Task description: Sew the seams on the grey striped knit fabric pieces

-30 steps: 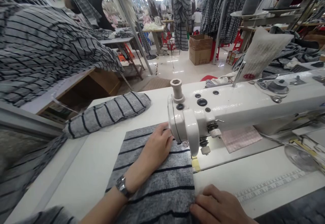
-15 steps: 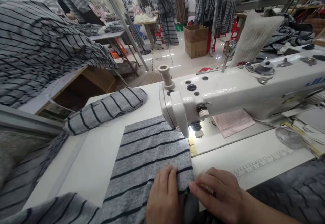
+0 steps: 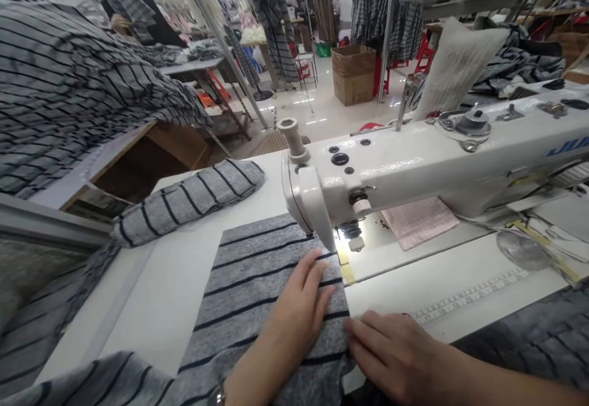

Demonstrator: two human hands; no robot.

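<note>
A grey fabric piece with dark stripes (image 3: 248, 295) lies on the white machine table, its right edge running up to the presser foot of the sewing machine (image 3: 381, 173). My left hand (image 3: 301, 302) rests flat on this fabric just below the machine's head, fingers stretched out and slightly apart. At the fabric's right edge, nearer to me, my right hand (image 3: 391, 351) has its fingers closed on the edge; the thumb is hidden. The lower end of the fabric drops out of view at the bottom.
A rolled striped piece (image 3: 188, 200) lies at the table's back left. Under the machine arm is a pink cloth (image 3: 421, 222). A ruler scale (image 3: 455, 298) marks the table's right side. Striped fabric is heaped (image 3: 83, 81) at left; a cardboard box (image 3: 353, 75) stands behind.
My left hand has moved forward along the fabric towards the presser foot, and its fingers have spread. My right hand stays at the right edge, its fingers now lower and flatter.
</note>
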